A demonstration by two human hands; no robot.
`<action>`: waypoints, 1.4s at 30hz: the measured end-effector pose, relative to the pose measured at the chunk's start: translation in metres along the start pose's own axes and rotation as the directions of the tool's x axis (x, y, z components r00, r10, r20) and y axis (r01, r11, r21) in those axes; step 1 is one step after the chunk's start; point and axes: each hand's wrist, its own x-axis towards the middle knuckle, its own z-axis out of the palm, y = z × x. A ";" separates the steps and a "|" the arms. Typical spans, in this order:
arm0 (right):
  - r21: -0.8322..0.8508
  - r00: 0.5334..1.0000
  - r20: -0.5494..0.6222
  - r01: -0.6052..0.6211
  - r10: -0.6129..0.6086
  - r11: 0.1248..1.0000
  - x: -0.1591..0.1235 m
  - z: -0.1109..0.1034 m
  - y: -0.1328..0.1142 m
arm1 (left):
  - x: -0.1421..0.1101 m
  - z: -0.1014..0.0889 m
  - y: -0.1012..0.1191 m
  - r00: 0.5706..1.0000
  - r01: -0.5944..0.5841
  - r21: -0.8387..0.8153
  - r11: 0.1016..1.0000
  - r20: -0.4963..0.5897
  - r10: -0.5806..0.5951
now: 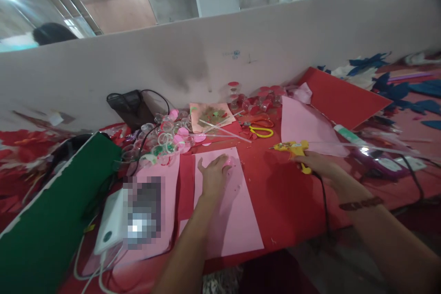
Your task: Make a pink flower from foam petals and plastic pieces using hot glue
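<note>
My left hand (214,172) is over a pink sheet (237,220) on the table. Its fingers close on a small clear plastic cup (229,161) that looks pink against the paper; the hand partly hides it. The thumb sticks out to the left. My right hand (315,163) grips a yellow glue gun (291,147) to the right of the sheet. The nozzle points left, and a long clear glue stick (330,145) runs out of the back. A dark cord hangs below the gun.
Clear plastic cups (167,138) lie heaped behind the left hand. Yellow-handled scissors (261,132) rest near a stained square (212,117). Red-topped cups (265,96) line the wall. A white power bank (112,220) with cables and a green board (69,216) stand left.
</note>
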 end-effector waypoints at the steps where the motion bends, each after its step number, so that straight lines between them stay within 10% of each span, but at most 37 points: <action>1: 0.015 0.999 0.043 -0.033 0.032 0.999 0.001 -0.002 0.001 | 0.000 0.000 0.000 1.000 0.004 -0.009 1.000 -0.005 -0.004; 18: -0.742 0.992 -0.117 -0.054 -0.051 0.669 0.003 -0.001 0.020 | -0.003 -0.001 -0.002 0.996 0.058 -0.197 0.979 -0.056 -0.070; 26: -0.784 0.958 -0.260 -0.138 -0.119 0.606 -0.024 0.012 -0.005 | -0.003 -0.014 0.000 0.916 0.205 -0.799 0.566 -0.046 -0.397; 33: -0.271 0.875 0.044 0.474 -0.482 0.838 -0.044 0.077 -0.059 | 0.006 -0.020 -0.015 0.893 0.139 -0.978 0.157 0.055 -0.448; 37: 0.151 0.824 0.170 0.520 -0.541 0.840 -0.053 0.128 -0.087 | 0.006 -0.022 -0.018 0.871 0.167 -0.982 0.084 0.107 -0.480; 42: 0.140 0.803 0.075 0.579 -0.592 0.803 -0.061 0.167 -0.111 | 0.003 -0.025 -0.018 0.880 0.119 -0.990 -0.081 0.143 -0.452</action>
